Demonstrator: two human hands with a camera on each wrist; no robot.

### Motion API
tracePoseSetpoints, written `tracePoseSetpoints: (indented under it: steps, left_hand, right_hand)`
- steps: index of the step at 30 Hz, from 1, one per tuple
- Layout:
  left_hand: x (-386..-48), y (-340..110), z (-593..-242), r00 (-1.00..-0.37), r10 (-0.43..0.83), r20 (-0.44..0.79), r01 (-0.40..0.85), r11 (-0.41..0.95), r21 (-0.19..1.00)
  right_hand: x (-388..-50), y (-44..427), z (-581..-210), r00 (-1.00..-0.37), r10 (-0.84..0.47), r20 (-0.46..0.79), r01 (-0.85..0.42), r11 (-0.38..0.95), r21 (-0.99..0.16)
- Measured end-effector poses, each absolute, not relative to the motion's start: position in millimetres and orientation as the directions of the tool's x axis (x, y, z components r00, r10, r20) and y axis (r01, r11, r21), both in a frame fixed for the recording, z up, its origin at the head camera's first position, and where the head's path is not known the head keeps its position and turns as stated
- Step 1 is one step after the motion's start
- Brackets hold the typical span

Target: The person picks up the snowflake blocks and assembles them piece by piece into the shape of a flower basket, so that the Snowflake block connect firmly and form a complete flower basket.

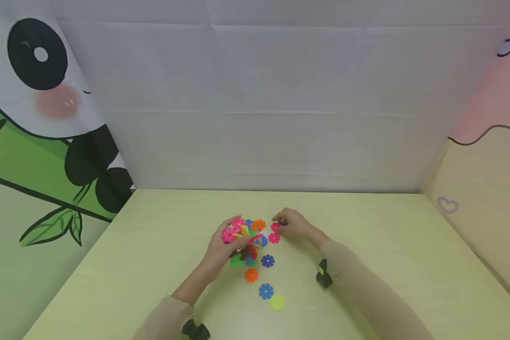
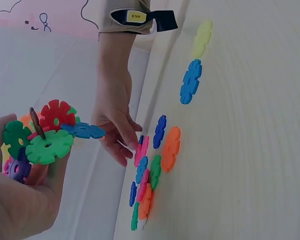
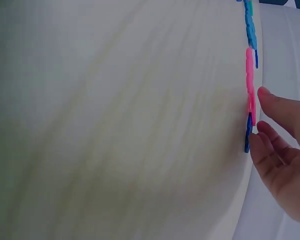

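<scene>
My left hand holds a cluster of interlocked plastic snowflake discs above the table, in red, green, blue, pink and other colours. Its thumb lies across the near side of the cluster. Farther right, my right hand reaches down to a dark blue snowflake disc lying beside pink discs. In the right wrist view a gap shows between thumb and fingers, and the fingertips are at the dark blue disc's edge. Whether they touch it I cannot tell.
Loose discs lie between the hands and nearer me: a dark blue disc, an orange disc, a blue disc and a yellow disc. A white backdrop stands behind the pale table.
</scene>
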State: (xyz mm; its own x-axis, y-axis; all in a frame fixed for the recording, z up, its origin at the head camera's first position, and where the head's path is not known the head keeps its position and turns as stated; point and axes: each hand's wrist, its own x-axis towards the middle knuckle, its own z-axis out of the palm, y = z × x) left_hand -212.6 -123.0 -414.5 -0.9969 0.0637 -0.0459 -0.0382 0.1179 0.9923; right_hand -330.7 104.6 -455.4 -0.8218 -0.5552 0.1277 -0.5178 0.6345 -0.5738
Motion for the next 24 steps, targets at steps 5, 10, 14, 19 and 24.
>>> tracePoseSetpoints:
  steps: [5,10,14,19,24]
  left_hand:
    - [-213.7,-122.1,-414.4,-0.994,0.092,-0.055,-0.047,0.083,0.995]
    - [-213.3,-115.5,-410.0,-0.991,0.112,-0.069,-0.066,0.033,0.997]
    - [-212.1,-108.9,-405.5,-0.988,0.117,-0.098,-0.103,-0.043,0.994]
    - [-212.5,-103.5,-403.6,-0.987,0.108,-0.115,-0.126,-0.092,0.988]
    - [-214.4,-97.9,-403.1,-0.988,0.105,-0.117,-0.125,-0.077,0.989]
  right_hand:
    - [-334.4,103.3,-457.2,-0.858,-0.509,0.066,-0.45,0.683,-0.575]
    - [-330.8,106.7,-451.3,-0.88,-0.47,0.076,-0.42,0.692,-0.587]
    - [-314.2,110.8,-435.1,-0.887,-0.431,0.165,-0.432,0.65,-0.625]
    - [-276.0,111.6,-402.3,-0.909,-0.328,0.256,-0.384,0.425,-0.819]
    - [-243.2,108.2,-379.7,-0.93,-0.272,0.248,-0.317,0.25,-0.915]
